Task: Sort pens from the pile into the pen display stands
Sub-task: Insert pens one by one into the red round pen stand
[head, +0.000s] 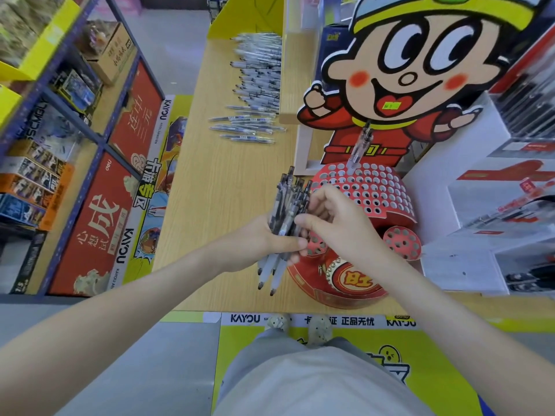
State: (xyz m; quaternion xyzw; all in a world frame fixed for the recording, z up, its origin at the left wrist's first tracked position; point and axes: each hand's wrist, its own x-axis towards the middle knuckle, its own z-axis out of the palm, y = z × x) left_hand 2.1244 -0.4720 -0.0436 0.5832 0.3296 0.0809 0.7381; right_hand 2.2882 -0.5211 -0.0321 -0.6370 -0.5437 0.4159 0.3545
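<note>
This is a stationery and toy shop: at the left, blue metal shelving is stacked with boxed goods and a brown carton, with big red printed panels on its near side. Down the middle runs a wooden counter with a long pile of pens at its far end. At the near right stands a red cardboard pen stand full of round holes, topped by a cartoon figure. A strip of brand lettering edges the counter's near side, and clear display cases of packaged goods rise at the right.
</note>
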